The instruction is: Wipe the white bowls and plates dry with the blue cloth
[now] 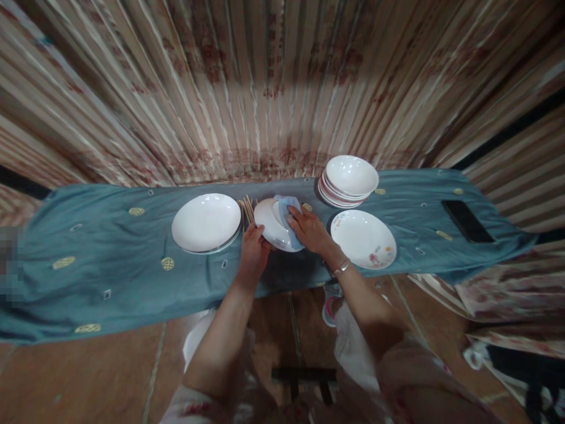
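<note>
My left hand [255, 250] grips the near left edge of a white plate [268, 219], which is tilted with its underside facing up. My right hand [311, 229] is closed on a light blue cloth [289, 206] and presses it against the plate's underside, hiding part of the foot ring. Just behind my left hand, several thin wooden chopsticks [248, 209] lie on the table. To the left is a stack of white plates [206, 222]. Beside my right wrist rests a white plate with a floral rim [362, 238].
A stack of white bowls [352, 175] stands at the back right. Farther right lies a black phone [467, 221]. The long table has a teal patterned cloth [132, 253]. A pleated curtain [273, 88] hangs right behind it.
</note>
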Demonstrator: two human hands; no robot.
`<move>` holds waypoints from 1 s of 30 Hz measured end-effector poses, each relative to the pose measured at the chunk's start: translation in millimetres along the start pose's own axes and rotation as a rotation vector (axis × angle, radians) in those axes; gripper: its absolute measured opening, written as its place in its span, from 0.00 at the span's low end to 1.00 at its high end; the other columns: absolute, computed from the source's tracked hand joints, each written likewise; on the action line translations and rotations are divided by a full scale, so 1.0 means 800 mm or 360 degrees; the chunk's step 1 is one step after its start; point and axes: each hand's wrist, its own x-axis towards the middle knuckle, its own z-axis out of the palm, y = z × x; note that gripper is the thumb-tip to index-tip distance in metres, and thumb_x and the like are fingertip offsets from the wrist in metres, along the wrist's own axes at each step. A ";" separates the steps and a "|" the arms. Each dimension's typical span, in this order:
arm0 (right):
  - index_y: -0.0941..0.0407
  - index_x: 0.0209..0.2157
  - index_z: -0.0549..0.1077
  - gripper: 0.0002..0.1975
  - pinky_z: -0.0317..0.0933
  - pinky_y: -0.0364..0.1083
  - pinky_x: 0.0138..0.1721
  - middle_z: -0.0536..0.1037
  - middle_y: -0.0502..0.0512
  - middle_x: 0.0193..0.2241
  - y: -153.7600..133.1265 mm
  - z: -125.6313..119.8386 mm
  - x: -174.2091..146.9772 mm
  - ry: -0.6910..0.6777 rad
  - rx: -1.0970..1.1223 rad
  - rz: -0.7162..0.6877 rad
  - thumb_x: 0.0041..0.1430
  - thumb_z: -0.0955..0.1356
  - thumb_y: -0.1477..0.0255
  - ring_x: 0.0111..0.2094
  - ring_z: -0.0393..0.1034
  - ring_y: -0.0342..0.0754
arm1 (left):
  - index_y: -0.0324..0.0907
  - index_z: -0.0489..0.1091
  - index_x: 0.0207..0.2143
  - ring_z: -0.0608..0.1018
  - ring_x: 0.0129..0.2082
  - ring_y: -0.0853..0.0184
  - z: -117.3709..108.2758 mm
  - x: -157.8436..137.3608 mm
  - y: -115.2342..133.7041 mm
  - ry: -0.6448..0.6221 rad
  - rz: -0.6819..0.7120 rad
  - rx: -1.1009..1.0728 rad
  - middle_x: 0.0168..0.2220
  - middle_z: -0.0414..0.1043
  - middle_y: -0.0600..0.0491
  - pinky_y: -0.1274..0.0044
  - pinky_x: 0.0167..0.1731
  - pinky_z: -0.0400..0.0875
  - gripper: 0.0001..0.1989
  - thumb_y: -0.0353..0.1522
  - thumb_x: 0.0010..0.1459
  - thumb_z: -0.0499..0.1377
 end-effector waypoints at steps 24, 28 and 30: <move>0.65 0.58 0.70 0.21 0.66 0.57 0.56 0.77 0.73 0.53 -0.017 -0.024 -0.040 -0.0046 -0.0187 -0.0042 0.74 0.58 0.68 0.53 0.73 0.58 | 0.40 0.72 0.32 0.77 0.30 0.71 -0.002 0.002 0.001 0.0017 0.0046 0.0013 0.32 0.78 0.55 0.79 0.35 0.70 0.06 0.28 0.50 0.65; 0.63 0.54 0.74 0.18 0.69 0.55 0.52 0.80 0.69 0.47 -0.026 -0.031 -0.042 -0.0087 -0.0321 -0.0045 0.73 0.60 0.69 0.46 0.76 0.57 | 0.40 0.72 0.33 0.77 0.30 0.71 -0.003 0.003 0.000 0.0001 0.0069 0.0041 0.31 0.78 0.55 0.79 0.35 0.71 0.07 0.30 0.50 0.65; 0.63 0.53 0.75 0.17 0.69 0.54 0.50 0.80 0.68 0.46 -0.030 -0.034 -0.043 -0.0119 -0.0371 -0.0051 0.72 0.60 0.70 0.45 0.76 0.56 | 0.40 0.72 0.34 0.77 0.30 0.70 -0.004 0.003 0.000 -0.0009 0.0062 0.0051 0.32 0.78 0.55 0.78 0.36 0.71 0.06 0.29 0.51 0.65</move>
